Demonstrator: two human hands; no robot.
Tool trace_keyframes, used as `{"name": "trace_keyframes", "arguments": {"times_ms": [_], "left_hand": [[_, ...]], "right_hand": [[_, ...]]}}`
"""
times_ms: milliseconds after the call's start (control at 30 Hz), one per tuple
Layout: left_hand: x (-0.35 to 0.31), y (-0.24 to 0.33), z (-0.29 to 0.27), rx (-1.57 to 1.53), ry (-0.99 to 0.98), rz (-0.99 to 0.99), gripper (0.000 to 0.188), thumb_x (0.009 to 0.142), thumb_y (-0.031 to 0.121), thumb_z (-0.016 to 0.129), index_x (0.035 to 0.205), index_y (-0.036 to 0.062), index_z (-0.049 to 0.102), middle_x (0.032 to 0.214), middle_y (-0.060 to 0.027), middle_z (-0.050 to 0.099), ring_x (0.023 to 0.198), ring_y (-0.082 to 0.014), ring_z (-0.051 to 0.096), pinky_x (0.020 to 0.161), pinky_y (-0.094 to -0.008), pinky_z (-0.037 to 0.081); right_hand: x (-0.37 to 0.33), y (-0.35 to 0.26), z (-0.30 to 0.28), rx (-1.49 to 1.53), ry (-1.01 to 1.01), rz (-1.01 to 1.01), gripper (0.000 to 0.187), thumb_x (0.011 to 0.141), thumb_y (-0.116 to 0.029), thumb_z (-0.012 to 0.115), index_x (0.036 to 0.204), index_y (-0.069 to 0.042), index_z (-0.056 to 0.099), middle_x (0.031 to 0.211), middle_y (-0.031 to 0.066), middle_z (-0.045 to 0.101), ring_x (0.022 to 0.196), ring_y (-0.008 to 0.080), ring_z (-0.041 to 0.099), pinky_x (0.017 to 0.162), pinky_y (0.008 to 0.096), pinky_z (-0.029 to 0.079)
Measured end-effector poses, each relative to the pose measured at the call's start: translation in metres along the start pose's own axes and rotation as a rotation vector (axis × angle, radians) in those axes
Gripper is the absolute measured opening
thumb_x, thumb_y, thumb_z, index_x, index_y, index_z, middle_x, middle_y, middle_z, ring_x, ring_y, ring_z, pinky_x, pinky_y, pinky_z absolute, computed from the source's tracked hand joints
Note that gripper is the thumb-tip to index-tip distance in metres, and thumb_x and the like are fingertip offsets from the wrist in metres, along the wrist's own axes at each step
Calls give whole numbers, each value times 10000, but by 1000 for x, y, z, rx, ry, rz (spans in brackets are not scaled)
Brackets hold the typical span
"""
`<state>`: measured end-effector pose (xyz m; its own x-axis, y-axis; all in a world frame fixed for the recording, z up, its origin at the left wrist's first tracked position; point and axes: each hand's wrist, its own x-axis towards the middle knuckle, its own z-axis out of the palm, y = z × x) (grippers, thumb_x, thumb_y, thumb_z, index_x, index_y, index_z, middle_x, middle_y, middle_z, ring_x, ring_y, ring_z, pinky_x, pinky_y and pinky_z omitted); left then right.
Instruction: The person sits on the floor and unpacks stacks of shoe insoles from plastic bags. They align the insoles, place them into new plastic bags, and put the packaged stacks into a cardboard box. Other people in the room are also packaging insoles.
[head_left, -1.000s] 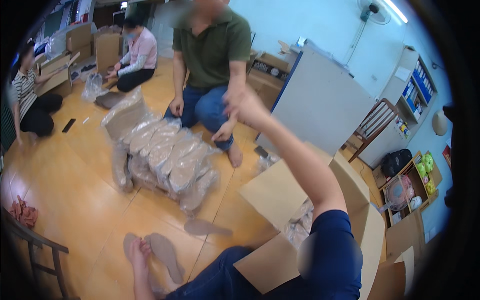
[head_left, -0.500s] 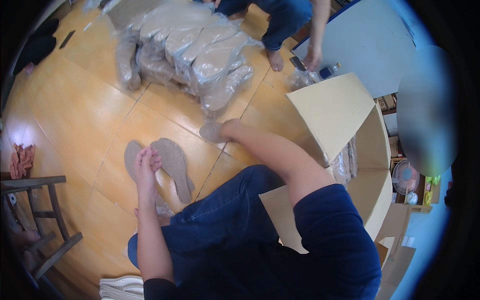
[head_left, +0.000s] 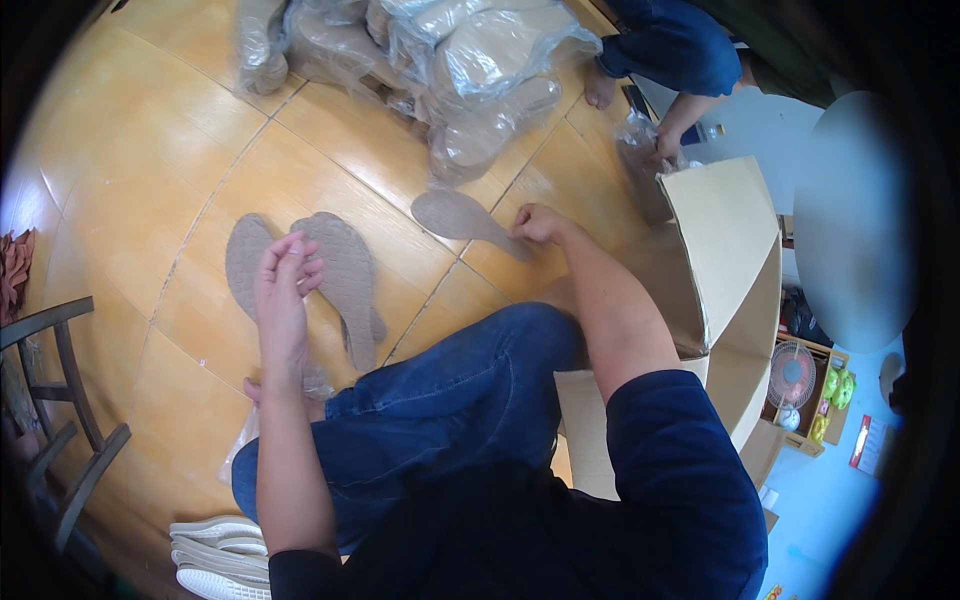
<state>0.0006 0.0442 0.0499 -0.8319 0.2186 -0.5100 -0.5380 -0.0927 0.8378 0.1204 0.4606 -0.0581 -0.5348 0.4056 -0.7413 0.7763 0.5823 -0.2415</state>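
Note:
My right hand (head_left: pixel 541 224) is closed in a pinch at the edge of a grey-brown shoe insole (head_left: pixel 458 214), near its narrow end. The fingertips are partly hidden. Over two more insoles hovers my left hand (head_left: pixel 284 290), its fingers loosely curled and apart, with nothing seen in them. One insole (head_left: pixel 246 255) lies left of that hand. To the right, another insole (head_left: pixel 342 258) rests on top of at least one more, whose edge shows beneath it.
Plastic-wrapped bundles of insoles (head_left: pixel 490 60) lie ahead on the tiled floor. An open cardboard box (head_left: pixel 725 240) stands at my right. Beyond it, another person's hand (head_left: pixel 670 143) touches a clear plastic bag. White soles (head_left: pixel 215 560) are stacked at lower left, near a dark wooden chair (head_left: pixel 70 390).
My right hand has moved right along the insole, so more of it shows. The view has shifted. The other person's hand is now at the plastic bag near the box.

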Motion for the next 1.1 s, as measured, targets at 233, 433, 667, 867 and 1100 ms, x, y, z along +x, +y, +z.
{"name": "trace_keyframes", "arguments": {"times_ms": [233,433,667,867,1100], "left_hand": [[3,-3,1,51,-3,-31,300,965,273,538,1169,58,583,1061,-65,629,891,-108,585,789,-247,479],[4,-8,0,65,-20,-21,301,972,262,523,1193,64,573,1065,-60,623,898,-103,590,802,-243,477],[4,-11,1,38,-30,-28,309,969,277,534,1192,69,580,1067,-61,622,902,-104,588,808,-246,476],[3,-9,2,9,-21,-29,304,957,270,557,1170,55,586,1059,-66,630,898,-115,587,795,-261,478],[0,-8,2,1,-38,-2,302,955,263,561,1160,43,581,1075,-82,630,909,-128,583,806,-272,476]], "right_hand": [[5,0,1,-21,-91,25,283,747,-251,804,893,-49,669,787,66,652,656,165,585,569,317,483],[8,-8,4,-79,-198,75,236,796,-239,756,910,-55,661,801,62,653,664,160,599,560,313,495],[4,-23,11,-199,-207,103,166,817,-207,699,864,-55,653,763,54,649,644,149,605,537,295,487],[-10,-66,40,-121,-403,235,117,811,-186,636,802,-74,668,728,45,643,659,145,626,570,283,518],[-24,-109,41,-259,-317,192,365,790,-331,686,947,-1,664,921,105,676,781,200,653,669,342,545]]}}
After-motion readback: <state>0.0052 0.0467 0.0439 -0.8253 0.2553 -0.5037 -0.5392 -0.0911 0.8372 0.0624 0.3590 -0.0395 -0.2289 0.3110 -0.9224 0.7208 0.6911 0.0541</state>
